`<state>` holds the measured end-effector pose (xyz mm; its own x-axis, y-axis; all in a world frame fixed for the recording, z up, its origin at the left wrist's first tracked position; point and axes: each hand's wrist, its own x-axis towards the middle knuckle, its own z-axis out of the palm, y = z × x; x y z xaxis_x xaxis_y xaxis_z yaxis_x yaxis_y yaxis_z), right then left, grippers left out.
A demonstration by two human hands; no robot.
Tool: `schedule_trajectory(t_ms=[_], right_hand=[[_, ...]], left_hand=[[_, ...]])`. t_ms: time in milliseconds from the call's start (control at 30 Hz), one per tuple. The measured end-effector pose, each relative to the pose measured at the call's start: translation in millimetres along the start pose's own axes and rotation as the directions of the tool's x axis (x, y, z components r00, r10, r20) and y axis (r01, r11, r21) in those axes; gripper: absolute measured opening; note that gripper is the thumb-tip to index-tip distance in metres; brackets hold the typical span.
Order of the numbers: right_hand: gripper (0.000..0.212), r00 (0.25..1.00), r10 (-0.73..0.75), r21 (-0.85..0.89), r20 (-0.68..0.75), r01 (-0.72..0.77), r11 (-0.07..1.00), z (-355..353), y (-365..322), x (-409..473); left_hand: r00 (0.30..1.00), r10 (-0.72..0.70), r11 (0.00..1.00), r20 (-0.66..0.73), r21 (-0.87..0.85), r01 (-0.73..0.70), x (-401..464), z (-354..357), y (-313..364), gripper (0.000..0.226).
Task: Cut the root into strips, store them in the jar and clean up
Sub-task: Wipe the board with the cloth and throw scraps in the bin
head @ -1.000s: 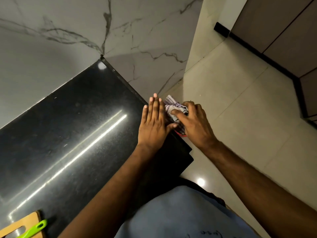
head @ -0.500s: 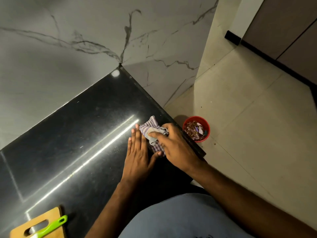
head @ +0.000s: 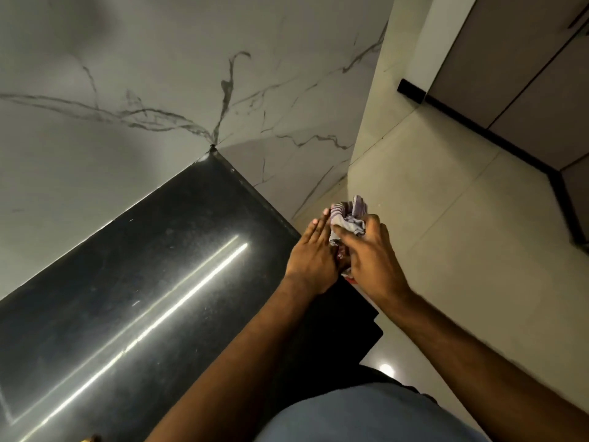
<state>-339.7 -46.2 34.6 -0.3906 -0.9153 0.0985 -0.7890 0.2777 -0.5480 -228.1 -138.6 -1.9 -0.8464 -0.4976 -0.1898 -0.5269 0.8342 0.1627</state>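
Dim, wide-angle view; glare streaks the black countertop (head: pixel 134 282), edges soft.

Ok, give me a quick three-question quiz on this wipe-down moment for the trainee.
1. True or false: the right hand grips the striped cloth.
2. How do the left hand's fingers lie? A) curled in a fist B) straight, beside the cloth C) pinching a knife
3. Fill in: both hands are at the right ____ of the black countertop.

Key: 1 true; 2 B; 3 edge.
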Motion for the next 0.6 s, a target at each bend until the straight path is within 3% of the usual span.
schedule_trajectory(t_ms=[133,367,467,600], right_hand=[[0.044,0.993,-0.095,0.049,-0.07,0.098,0.994,-18,-17,2],[0.056,0.981,-0.191,0.248,-0.035,0.193,0.949,11,-85,-8],[0.042,0.974,-0.223,0.361,-0.037,0.222,0.906,32,-120,-9],[0.04,0.957,-0.287,0.534,0.039,0.223,0.815,74,-171,-12]], left_hand=[[0.979,-0.035,0.998,-0.201,-0.064,0.023,-18,-7,1,0.073],[0.94,-0.246,0.96,-0.238,-0.192,0.202,-97,-12,-46,0.08],[0.881,-0.398,0.903,-0.258,-0.277,0.327,-141,-10,-66,0.078],[0.744,-0.595,0.786,-0.304,-0.415,0.459,-207,-7,-99,0.079]])
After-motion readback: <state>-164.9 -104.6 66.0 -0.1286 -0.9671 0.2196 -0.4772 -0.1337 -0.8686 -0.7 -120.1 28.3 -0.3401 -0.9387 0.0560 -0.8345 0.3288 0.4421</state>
